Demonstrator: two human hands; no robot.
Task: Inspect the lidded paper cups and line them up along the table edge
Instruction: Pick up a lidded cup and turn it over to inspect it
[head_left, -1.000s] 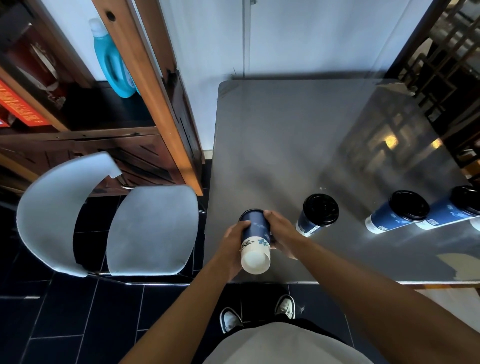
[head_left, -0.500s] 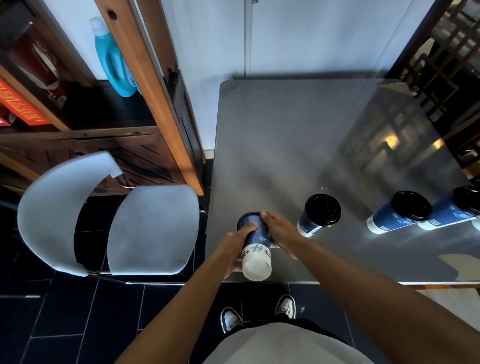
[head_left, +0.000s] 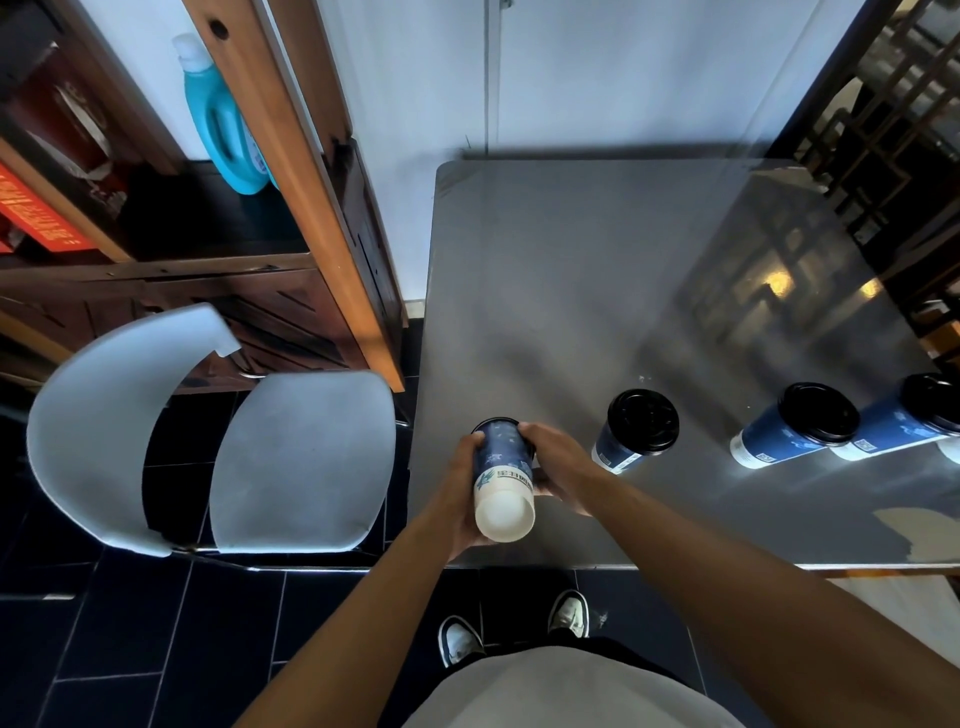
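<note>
A blue paper cup (head_left: 503, 475) with a black lid is tipped over in both hands, its white bottom facing me and its lid pointing away. My left hand (head_left: 460, 493) wraps its left side and my right hand (head_left: 558, 465) grips its right side, above the near-left corner of the grey table (head_left: 571, 291). Three more lidded blue cups stand upright in a row near the table's front edge: one (head_left: 636, 431) just right of my hands, a second (head_left: 795, 426) further right, a third (head_left: 906, 423) at the frame's right edge.
A white chair (head_left: 208, 441) stands left of the table, on a dark tiled floor. Behind it is a wooden shelf unit (head_left: 291, 171) holding a turquoise bottle (head_left: 221, 117). A dark lattice screen (head_left: 893, 114) rises at the far right. My shoes (head_left: 511, 626) show below the table edge.
The held cup has tilted further, its white bottom swinging toward me and lower. Both hands stay on it. The standing cups have not moved.
</note>
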